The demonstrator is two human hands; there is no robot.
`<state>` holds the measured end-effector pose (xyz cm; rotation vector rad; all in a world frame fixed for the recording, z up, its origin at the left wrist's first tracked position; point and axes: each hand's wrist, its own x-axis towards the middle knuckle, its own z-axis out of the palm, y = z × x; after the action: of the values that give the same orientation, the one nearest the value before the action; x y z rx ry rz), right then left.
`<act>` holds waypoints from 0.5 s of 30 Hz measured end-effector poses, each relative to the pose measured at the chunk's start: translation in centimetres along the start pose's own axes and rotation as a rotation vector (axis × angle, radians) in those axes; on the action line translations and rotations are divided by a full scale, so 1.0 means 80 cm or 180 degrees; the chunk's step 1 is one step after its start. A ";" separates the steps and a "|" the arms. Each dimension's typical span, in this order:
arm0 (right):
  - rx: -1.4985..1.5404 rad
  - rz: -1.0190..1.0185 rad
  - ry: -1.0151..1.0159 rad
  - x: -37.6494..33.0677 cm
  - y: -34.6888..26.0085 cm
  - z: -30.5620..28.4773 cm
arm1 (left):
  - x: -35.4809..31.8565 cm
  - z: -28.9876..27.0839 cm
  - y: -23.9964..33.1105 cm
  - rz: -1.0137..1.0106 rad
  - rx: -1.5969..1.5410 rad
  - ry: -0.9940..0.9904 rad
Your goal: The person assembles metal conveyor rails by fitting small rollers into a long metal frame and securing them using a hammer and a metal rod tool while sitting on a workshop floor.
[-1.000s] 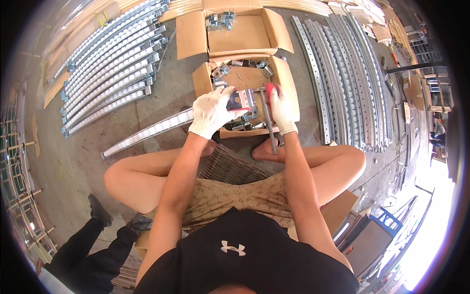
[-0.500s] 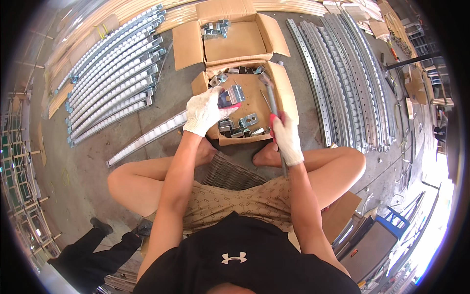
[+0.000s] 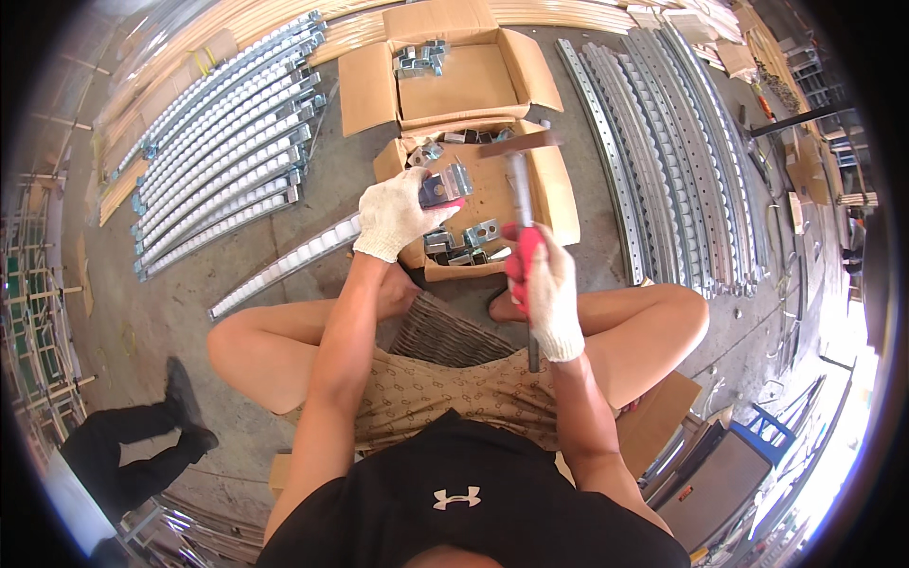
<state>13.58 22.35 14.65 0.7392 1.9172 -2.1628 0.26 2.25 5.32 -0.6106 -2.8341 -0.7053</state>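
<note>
So the biggest stuff in view is the long metal: a fan of slotted steel rails [image 3: 653,142] lying on the concrete at the far right, and a stack of roller tracks [image 3: 218,142] at the far left, with one loose roller track [image 3: 284,265] lying on its own just left of the boxes. In the middle, two cardboard boxes sit touching: the far open box [image 3: 464,80] has a small heap of brackets in its far corner, and the near cardboard box [image 3: 544,189], right in front of the person's knees, has more zinc-plated brackets scattered in it. The left hand [image 3: 398,216], in a white knit glove, is closed around a small metal bracket [image 3: 445,185], held up over the left part of the near box. The right hand [image 3: 544,284], gloved too with red on the palm side, is wrapped tight around the handle of a hammer [image 3: 519,180], head up and pointing away over the box. That bracket looks like stamped steel, so I'd guess stiff, light for its size, a bit slick and sharp on the edges; pinch it by the flat flanges, fingers off the face. The hammer is top-heavy, so grip low on the handle.
</note>
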 end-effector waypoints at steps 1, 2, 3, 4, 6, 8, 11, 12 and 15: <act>0.0303 -0.0216 0.0064 -0.013 -0.010 -0.001 | -0.002 0.000 -0.001 0.0009 -0.0010 0.0041; 0.0501 -0.0476 0.0156 -0.015 -0.007 -0.001 | -0.004 0.000 -0.003 0.0017 -0.0019 0.0084; 0.0704 -0.0746 0.0257 -0.017 -0.004 -0.002 | -0.005 0.000 -0.001 -0.0025 0.0024 0.0042; 0.0361 -0.0861 0.0436 -0.013 0.013 0.005 | -0.001 -0.001 0.002 -0.0029 0.0074 0.0003; -0.0501 -0.0442 0.0063 0.014 0.042 0.009 | 0.003 -0.003 0.002 0.0001 0.0126 -0.0043; -0.0292 -0.0103 0.0072 0.021 0.051 0.010 | -0.001 0.004 -0.012 0.0058 0.0123 -0.0043; 0.0286 -0.0744 0.0325 -0.006 -0.004 -0.001 | -0.012 0.001 -0.008 -0.0107 0.0081 -0.0054; 0.0563 -0.0662 0.0388 -0.007 -0.009 -0.003 | -0.010 0.003 -0.011 -0.0041 0.0161 0.0039; -0.0453 -0.0074 -0.0332 0.029 0.030 0.023 | 0.001 0.000 -0.010 -0.0024 0.0242 0.0084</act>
<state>12.14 20.66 11.52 0.5703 2.0093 -2.0091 -0.17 1.67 5.01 -0.5743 -2.8256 -0.5990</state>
